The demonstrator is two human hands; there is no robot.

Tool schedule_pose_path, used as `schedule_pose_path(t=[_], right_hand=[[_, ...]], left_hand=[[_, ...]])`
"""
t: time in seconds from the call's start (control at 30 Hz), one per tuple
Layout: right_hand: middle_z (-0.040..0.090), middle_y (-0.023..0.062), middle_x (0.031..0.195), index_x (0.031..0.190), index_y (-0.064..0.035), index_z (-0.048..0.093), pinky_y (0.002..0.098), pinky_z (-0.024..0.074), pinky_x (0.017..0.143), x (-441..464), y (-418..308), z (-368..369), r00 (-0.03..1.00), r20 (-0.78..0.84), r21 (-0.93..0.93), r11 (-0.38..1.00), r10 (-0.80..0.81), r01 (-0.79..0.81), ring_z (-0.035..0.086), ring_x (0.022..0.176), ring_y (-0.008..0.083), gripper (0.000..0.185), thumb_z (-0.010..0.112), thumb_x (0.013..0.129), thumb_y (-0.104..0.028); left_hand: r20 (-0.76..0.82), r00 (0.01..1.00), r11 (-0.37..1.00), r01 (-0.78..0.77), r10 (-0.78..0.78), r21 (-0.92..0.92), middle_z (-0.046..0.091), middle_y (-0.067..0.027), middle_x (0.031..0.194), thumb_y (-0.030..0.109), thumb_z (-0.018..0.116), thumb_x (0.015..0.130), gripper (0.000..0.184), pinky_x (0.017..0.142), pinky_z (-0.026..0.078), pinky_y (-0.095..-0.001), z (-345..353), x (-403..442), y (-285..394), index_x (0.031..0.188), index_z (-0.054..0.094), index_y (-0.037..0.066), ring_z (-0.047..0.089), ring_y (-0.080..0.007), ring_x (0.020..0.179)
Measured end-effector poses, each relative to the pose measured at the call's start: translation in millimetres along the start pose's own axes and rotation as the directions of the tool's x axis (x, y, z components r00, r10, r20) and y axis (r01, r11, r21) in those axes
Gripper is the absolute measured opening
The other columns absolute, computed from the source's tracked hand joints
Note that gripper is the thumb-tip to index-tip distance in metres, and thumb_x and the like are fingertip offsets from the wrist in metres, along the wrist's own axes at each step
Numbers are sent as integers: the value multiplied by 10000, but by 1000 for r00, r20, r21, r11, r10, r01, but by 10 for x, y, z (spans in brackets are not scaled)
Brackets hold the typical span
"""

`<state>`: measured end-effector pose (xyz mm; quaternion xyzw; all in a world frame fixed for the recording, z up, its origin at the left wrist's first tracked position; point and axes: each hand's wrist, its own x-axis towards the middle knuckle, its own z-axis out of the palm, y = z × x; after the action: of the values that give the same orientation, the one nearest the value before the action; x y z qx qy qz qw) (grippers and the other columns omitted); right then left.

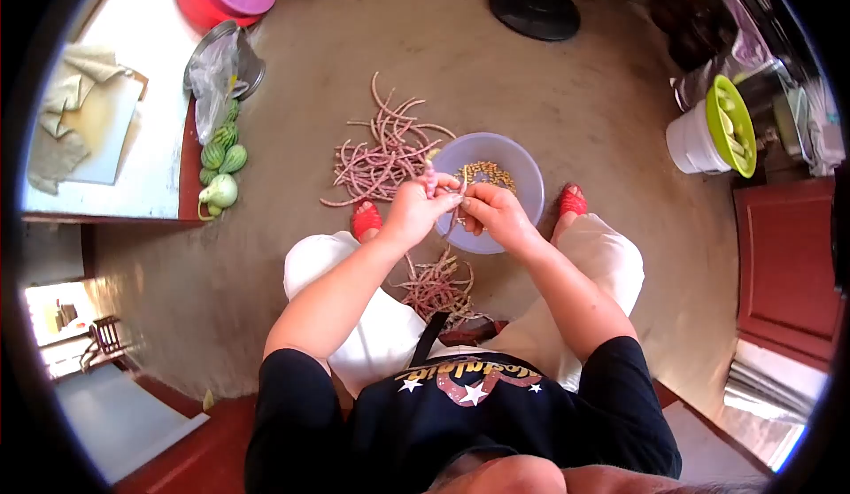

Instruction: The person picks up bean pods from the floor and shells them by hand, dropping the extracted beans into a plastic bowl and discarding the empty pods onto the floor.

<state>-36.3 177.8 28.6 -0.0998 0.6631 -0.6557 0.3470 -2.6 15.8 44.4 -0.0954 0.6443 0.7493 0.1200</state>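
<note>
**Our fingers (450, 202) meet on a pod (464, 176) above the basin (478, 241)**

We see the brown floor (602, 96) spread out below the fingers on every side. Well off to their left stands the counter (159, 175), white on top. The lilac basin sits on the floor directly under the fingers. Near them, ahead and to the left, a big pile (385, 162) of pink pods lies tangled beside the basin; a smaller heap (438, 295) lies behind them, nearer our body. Farther left, melons (221, 150) line the counter's edge. The left hand (414, 214) and the right hand (503, 217) almost touch, fingers closed narrow, thumb against finger, with the slim pod held between the two. We cannot tell whether it is split. Just beyond the fingers, loose beans (487, 173) lie in the basin.
</note>
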Motion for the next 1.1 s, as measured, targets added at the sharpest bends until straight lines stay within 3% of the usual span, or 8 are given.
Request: schedule_pose_path(t=[0.13, 0.47, 0.63, 0.83, 0.97, 1.0, 1.03, 1.1], right_hand=[[583, 31, 695, 869, 9, 577, 236, 442, 521, -96, -76, -15, 989, -88, -205, 974, -120, 100, 526, 570, 84, 157, 520, 833, -133], [615, 68, 754, 925, 9, 560, 249, 474, 542, -98, -81, -270, 975, -220, 28, 1000, 11, -5, 584, 633, 114, 191, 592, 786, -118], [603, 63, 744, 905, 21, 568, 299, 462, 628, 5, 209, -274, 984, -91, -213, 969, -150, 128, 575, 728, 156, 263, 633, 735, -169], [578, 3, 724, 902, -16, 588, 209, 415, 565, 9, 113, -259, 997, -24, 140, 987, 79, -74, 514, 643, 73, 160, 547, 831, -154], [589, 19, 694, 869, -14, 595, 235, 432, 523, 9, 104, -276, 995, -87, 23, 999, 37, -35, 537, 597, 89, 153, 522, 837, -145], [588, 24, 684, 862, -8, 591, 239, 435, 523, 22, 113, -282, 993, -117, -76, 997, 4, -13, 538, 588, 96, 152, 526, 830, -141], [587, 29, 674, 854, -1, 588, 243, 438, 523, 29, 108, -282, 989, -142, -174, 985, -31, 6, 540, 579, 104, 152, 530, 823, -138], [585, 35, 666, 845, 6, 583, 244, 439, 525, -8, 20, -283, 988, -138, -217, 976, -62, 31, 541, 576, 107, 147, 536, 811, -129]], left_hand=[[-49, 998, 993, 45, -40, 111, 475, 60, 621, 88, 582, 811, 91, 421, 281, -164, 86, 106, -85, 890, 588, 44, 371, -8, 478], [-40, 999, 996, -18, 21, 92, 471, 48, 601, 109, 592, 808, 79, 414, 292, -167, 257, 321, -164, 857, 572, 50, 387, -26, 470], [-15, 976, 868, 187, -219, -461, 521, -24, 691, 63, 540, 831, 49, 399, 336, -202, 115, 483, -103, 860, 514, 33, 442, -69, 492], [-46, 975, 838, 164, -219, -520, 516, -1, 693, 91, 549, 835, 48, 404, 324, -197, -46, 581, -84, 858, 519, 61, 416, -58, 494], [-313, 942, 992, 102, -119, -72, 501, -7, 735, 53, 570, 798, 122, 445, 325, -204, -44, 512, -126, 918, 548, 43, 427, -59, 568], [-244, 936, 929, -165, 254, 332, 507, -17, 794, 28, 580, 774, 167, 474, 354, -200, -26, 492, -125, 940, 567, 42, 452, -59, 610], [-35, 832, 644, -402, 554, 651, 513, -27, 854, 3, 590, 750, 216, 503, 382, -195, -9, 464, -130, 963, 585, 42, 477, -60, 653], [209, 890, 744, -454, 406, 490, 504, -72, 1032, -63, 571, 719, 315, 669, 442, -196, 44, 378, -173, 1017, 594, 36, 530, -90, 798]])
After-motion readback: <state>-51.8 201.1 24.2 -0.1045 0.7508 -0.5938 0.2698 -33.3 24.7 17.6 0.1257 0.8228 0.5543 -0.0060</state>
